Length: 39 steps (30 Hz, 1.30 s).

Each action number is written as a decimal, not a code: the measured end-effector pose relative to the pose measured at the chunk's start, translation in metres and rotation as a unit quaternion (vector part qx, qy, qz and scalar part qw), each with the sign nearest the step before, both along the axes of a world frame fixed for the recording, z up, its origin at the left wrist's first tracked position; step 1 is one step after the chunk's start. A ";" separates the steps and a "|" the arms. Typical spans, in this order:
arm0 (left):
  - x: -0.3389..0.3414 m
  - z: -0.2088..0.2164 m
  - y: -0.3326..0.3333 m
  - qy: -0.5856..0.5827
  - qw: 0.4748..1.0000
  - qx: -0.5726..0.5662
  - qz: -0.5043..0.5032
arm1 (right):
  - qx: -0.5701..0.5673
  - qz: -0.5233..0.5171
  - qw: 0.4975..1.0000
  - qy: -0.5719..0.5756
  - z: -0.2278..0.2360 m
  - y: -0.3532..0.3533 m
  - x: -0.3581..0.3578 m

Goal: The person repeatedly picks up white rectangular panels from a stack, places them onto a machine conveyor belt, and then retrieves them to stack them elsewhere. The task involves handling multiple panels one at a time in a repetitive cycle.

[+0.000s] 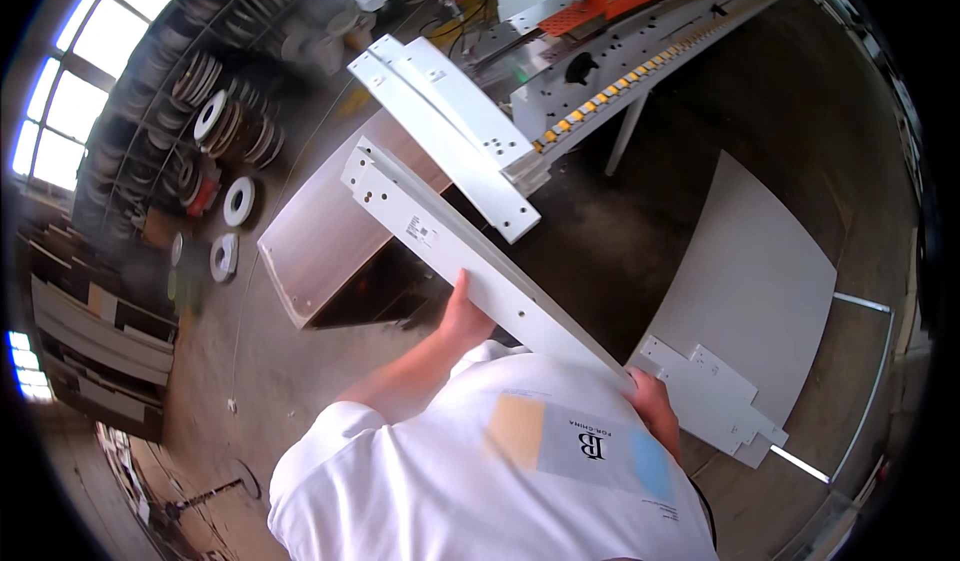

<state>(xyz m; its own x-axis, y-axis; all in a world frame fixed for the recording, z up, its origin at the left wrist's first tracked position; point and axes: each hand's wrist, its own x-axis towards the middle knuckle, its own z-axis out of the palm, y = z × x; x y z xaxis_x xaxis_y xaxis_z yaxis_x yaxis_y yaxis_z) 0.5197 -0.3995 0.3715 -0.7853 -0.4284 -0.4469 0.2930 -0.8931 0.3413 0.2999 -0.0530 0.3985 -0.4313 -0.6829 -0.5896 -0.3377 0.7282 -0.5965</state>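
My left hand (466, 317) grips the near long side of a stack of long white boards (470, 263), its thumb lying on the top face. At the right end of the same boards, my right hand (652, 399) is closed around them, its fingers partly hidden. The boards slant across the front of my body. Drilled holes and a small label show on the top one. Just beyond lies a second pile of white drilled boards (440, 126), stacked unevenly and apart from the ones I hold.
A brown panel-topped stand (330, 216) is ahead on the left. A long machine with a yellow roller strip (620, 83) and an orange guard (590, 6) runs to the far right. White drilled panels (700, 386) lie on a big grey sheet (755, 271) at right. Banding rolls (238, 201) line the left.
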 end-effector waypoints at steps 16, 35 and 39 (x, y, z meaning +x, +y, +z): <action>-0.014 -0.030 -0.065 -0.241 0.940 -0.239 0.024 | -0.210 -0.109 0.940 -0.245 -0.066 -0.254 0.032; 0.028 -0.230 -0.079 -0.056 0.566 -0.712 -0.413 | 0.151 -0.387 0.902 0.119 -0.319 0.216 0.242; -0.078 -0.191 0.000 -0.331 0.613 -0.423 -0.579 | 0.116 -0.648 0.747 -0.091 -0.270 0.193 0.204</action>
<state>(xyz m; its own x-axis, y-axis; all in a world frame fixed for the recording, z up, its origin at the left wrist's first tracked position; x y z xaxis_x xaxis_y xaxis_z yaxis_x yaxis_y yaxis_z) 0.4420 -0.3995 0.1804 -0.5485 -0.0522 -0.8345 -0.8233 0.2079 0.5282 0.5039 0.1402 0.1284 -0.5404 0.3689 -0.7562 0.8121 0.4638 -0.3541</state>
